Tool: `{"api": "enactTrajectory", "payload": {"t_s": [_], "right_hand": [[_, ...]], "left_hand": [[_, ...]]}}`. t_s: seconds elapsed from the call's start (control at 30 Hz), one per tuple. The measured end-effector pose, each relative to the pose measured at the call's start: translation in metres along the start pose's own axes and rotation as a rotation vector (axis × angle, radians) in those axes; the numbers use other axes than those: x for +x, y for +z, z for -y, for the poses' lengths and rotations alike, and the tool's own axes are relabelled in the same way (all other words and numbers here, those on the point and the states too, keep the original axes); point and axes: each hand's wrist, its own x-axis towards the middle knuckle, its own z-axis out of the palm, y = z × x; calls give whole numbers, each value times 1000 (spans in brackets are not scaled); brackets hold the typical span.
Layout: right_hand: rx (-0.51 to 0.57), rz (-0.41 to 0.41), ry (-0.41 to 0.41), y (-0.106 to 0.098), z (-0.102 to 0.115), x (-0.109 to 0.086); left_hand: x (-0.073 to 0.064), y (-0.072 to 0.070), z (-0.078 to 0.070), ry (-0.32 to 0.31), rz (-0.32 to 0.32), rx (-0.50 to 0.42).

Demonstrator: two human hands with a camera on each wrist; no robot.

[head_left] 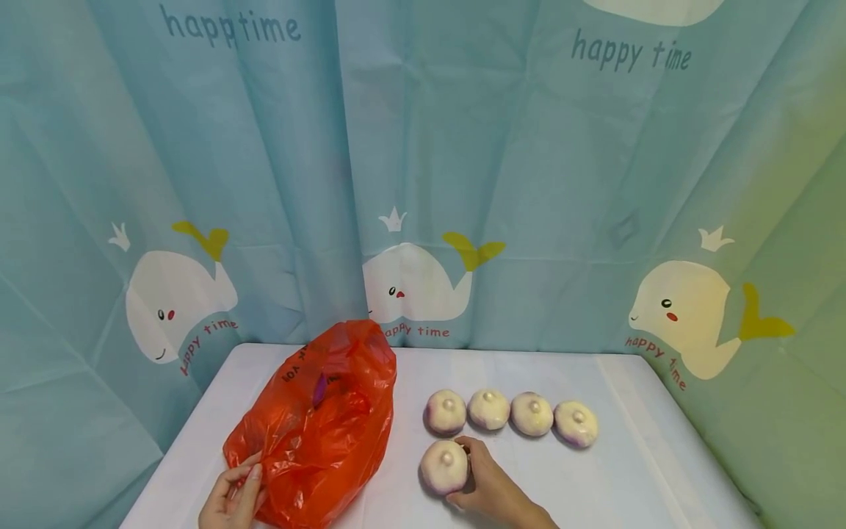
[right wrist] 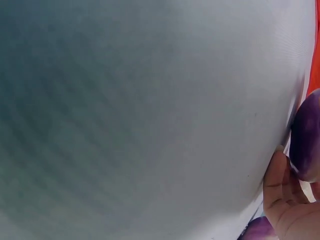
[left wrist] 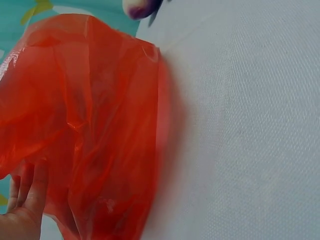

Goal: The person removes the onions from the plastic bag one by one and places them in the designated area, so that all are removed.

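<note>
A red plastic bag point(head_left: 344, 470) stands on the left of the white table with its mouth gaping. My left hand point(head_left: 233, 498) pinches the bag's near left edge between thumb and fingers. In the left wrist view, that hand's fingers point(left wrist: 37, 190) lie against the red film. Right of the bag, my right hand point(head_left: 492, 481) grips a round white-and-purple turnip point(head_left: 443, 466) from its right side. The right wrist view shows the purple underside of this turnip point(right wrist: 306, 142) beside the fingers point(right wrist: 276, 182). Something purple point(head_left: 320, 389) shows within the bag.
Several more turnips stand in a row behind the held one, from the left turnip point(head_left: 446, 411) to the right turnip point(head_left: 576, 424). A blue curtain point(head_left: 529, 184) with whale prints hangs behind and around the white table point(head_left: 634, 470).
</note>
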Motion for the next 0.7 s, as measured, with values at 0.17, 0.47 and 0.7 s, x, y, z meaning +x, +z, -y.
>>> {"api": "enactTrajectory", "payload": {"t_s": [0.17,0.47,0.7], "right_hand": [[-36,-25,-13,1,-2,-1],[-12,-17,-51,1,-4,-3],[-16,7,-43,0,-4,-4]], "left_hand": [[-2,0,-3,8,-2,-33],[1,0,-2,4,-24,-88],[-3,0,-8,50,-44,-146]]}}
